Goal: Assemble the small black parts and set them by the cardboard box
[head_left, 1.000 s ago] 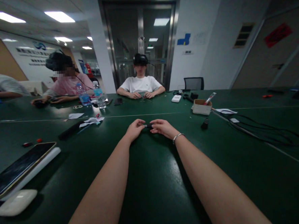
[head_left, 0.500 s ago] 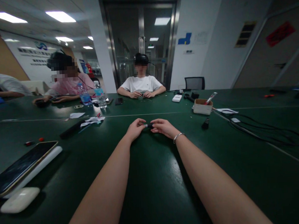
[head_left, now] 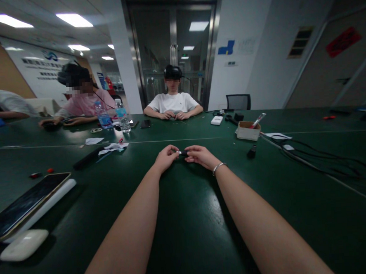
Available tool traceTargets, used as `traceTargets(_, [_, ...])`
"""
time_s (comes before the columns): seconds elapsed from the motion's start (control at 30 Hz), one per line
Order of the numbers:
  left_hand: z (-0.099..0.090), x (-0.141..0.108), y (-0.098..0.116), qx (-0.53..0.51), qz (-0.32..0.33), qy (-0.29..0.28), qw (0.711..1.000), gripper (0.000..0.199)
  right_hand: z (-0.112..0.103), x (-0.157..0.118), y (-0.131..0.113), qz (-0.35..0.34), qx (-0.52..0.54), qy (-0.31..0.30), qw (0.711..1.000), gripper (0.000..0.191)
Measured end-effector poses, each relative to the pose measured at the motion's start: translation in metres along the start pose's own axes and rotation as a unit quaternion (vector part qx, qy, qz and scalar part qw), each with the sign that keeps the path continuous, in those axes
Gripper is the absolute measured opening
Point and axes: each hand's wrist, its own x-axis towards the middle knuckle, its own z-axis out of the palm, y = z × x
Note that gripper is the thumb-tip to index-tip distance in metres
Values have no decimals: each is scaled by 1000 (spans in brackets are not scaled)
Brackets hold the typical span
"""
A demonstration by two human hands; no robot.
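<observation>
Between my two hands, just above the green table [head_left: 188, 219], is a small black stick with a shiny silver end [head_left: 183, 153], perhaps a USB stick. My left hand [head_left: 167, 157] pinches the silver end with thumb and fingertips. From the other side, my right hand [head_left: 201, 155] grips the black part, its fingers partly covering it. A silver bracelet [head_left: 218, 168] circles my right wrist. How much of the stick lies inside my fingers is hidden.
Left of my arms are a phone [head_left: 29, 204] and a white rounded case [head_left: 24, 245]. Bottles [head_left: 122, 118] stand further back. On the right are a small box [head_left: 248, 131], a black piece [head_left: 251, 151] and cables [head_left: 323, 157]. A person [head_left: 173, 102] sits opposite.
My hands stay in nearly the same place. The silver end of the stick looks slightly brighter, and the stick seems to have shifted a touch to the right.
</observation>
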Motion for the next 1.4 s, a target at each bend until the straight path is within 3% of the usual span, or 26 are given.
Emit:
traceTargets(0.3, [1, -2, 2, 8, 9, 35, 999, 22, -1, 0, 1, -2, 0, -7, 1000, 22])
traceTargets(0.7, [1, -3, 5, -22, -11, 1, 1000, 21, 0, 0, 0, 3, 0, -4, 1000, 22])
traceTargets(1.0, [0, -4, 6, 3, 9, 23, 1000, 21, 0, -1, -1, 2, -8, -1, 1000, 22])
traceTargets(1.4, [-1, -1, 2, -7, 2, 4, 1000, 24, 1, -2, -1, -2, -2, -6, 1000, 21])
